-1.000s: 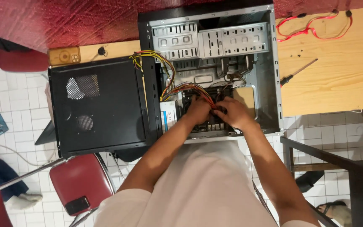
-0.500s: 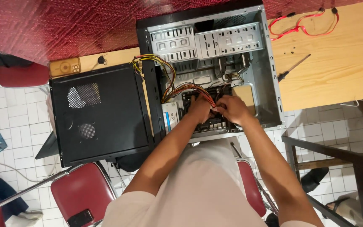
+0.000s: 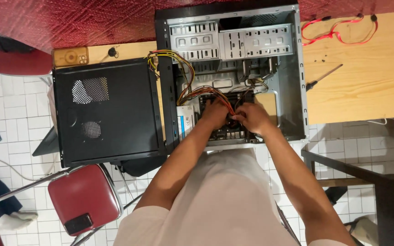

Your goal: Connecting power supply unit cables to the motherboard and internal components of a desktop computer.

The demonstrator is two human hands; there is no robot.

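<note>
An open grey computer case (image 3: 292, 91) lies on its side on a wooden table (image 3: 365, 86), its inside facing up. Both of my hands reach into its lower middle, over the motherboard (image 3: 226, 133). My left hand (image 3: 215, 114) rests on a bundle of red, yellow and orange cables (image 3: 192, 93) running from the case's left wall. My right hand (image 3: 251, 118) is beside it, fingers curled around something dark between the two hands. What the fingers hold is hidden.
The black side panel (image 3: 106, 111) lies left of the case. A screwdriver (image 3: 324, 77) and a red cable (image 3: 338, 29) lie on the table to the right. A red chair (image 3: 83, 198) stands at lower left, a dark bench (image 3: 365, 175) at lower right.
The view has drifted slightly, so the case sits a little lower and more central. Both hands stay at the same spot inside the case, with only small finger shifts.
</note>
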